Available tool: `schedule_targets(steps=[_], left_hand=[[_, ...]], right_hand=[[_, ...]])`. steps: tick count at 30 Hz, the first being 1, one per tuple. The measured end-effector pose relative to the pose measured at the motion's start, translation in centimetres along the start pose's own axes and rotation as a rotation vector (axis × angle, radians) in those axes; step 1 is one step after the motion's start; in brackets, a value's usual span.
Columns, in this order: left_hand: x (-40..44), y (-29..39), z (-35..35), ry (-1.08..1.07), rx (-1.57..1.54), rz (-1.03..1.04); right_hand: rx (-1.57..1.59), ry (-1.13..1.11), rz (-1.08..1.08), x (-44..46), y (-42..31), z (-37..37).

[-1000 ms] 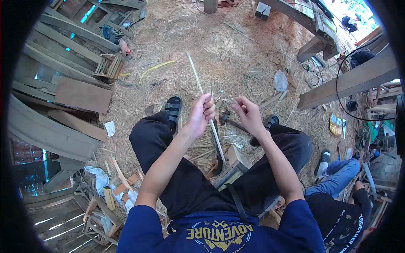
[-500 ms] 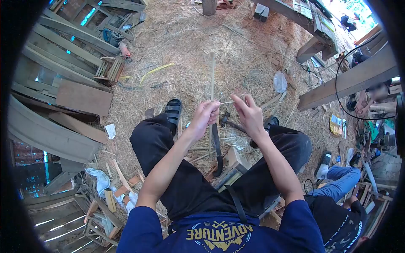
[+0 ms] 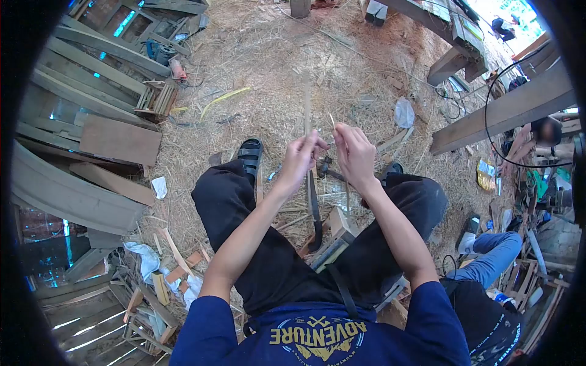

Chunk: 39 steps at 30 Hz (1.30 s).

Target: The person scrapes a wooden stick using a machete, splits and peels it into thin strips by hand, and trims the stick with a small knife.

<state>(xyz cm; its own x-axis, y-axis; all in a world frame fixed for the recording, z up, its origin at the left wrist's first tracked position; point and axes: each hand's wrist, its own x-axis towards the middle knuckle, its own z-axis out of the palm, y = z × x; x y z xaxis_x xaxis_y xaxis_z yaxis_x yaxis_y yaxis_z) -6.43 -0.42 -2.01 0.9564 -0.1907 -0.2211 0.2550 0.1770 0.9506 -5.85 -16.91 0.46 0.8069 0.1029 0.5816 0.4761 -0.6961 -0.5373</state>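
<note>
My right hand point(image 3: 356, 155) is closed, pinching a thin pale strip point(image 3: 332, 119) whose tip sticks up beyond the fingers. Close to it on the left, my left hand point(image 3: 299, 157) has its fingers curled together; what they hold, if anything, is hidden. A long narrow pale piece point(image 3: 307, 97) runs away from me beyond the left hand. Below that hand, between my legs, is a long dark tool-like piece point(image 3: 314, 204) with a hooked end. Whether the left hand touches either is unclear. A hammer point(image 3: 325, 165) lies behind the right hand, partly covered.
A wooden block point(image 3: 342, 224) stands between my legs. Straw and shavings cover the floor, with a yellow strip point(image 3: 224, 100) and a clear plastic bag point(image 3: 404, 114) on it. Beams point(image 3: 506, 110) reach in from the right; boards point(image 3: 119, 140) line the left. Another person point(image 3: 488, 305) sits at lower right.
The thin strip was stretched between both hands; now it points upward from the right hand. My right hand has turned and moved slightly left, and the left hand's grip has loosened somewhat.
</note>
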Motion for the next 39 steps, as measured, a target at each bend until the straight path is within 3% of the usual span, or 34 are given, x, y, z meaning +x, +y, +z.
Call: schedule_targets(steps=[2, 6, 9, 12, 15, 18, 22, 25, 30, 39], left_hand=[[-0.1, -0.3, 0.9, 0.023, 0.261, -0.013], [-0.1, -2.4, 1.3, -0.134, 0.112, -0.051], [0.2, -2.2, 2.4, -0.065, -0.026, 0.032], [0.3, -1.5, 1.9, -0.171, -0.062, -0.003], [-0.4, -0.7, 1.9, -0.248, 0.071, -0.076], [-0.2, -1.1, 1.7, -0.282, 0.095, -0.049], [-0.1, -2.2, 2.1, -0.279, 0.035, -0.047], [-0.3, -1.6, 2.6, -0.269, -0.098, -0.218], [0.1, 0.5, 3.0, -0.255, -0.167, -0.123], [-0.2, 1.7, 3.5, -0.325, -0.053, 0.119]], right_hand=[[0.024, -0.015, 0.026, 0.3, 0.1, 0.2], [0.2, 0.019, 0.19, 0.4, 0.2, 1.1], [0.556, -0.018, 0.559, 1.0, -0.5, 0.7], [0.834, 0.136, 0.57, 1.8, -0.9, 0.9], [0.919, 0.033, 0.652, 1.7, 0.1, 0.3], [1.056, 0.06, 0.611, 1.8, 0.0, 0.8], [1.138, 0.031, 0.708, 2.4, -0.5, 0.0], [1.138, 0.058, 0.701, 2.7, 0.4, 0.1], [0.885, 0.173, 0.45, 3.4, 1.7, 0.3], [0.997, 0.178, 0.47, 3.5, 1.3, -2.1]])
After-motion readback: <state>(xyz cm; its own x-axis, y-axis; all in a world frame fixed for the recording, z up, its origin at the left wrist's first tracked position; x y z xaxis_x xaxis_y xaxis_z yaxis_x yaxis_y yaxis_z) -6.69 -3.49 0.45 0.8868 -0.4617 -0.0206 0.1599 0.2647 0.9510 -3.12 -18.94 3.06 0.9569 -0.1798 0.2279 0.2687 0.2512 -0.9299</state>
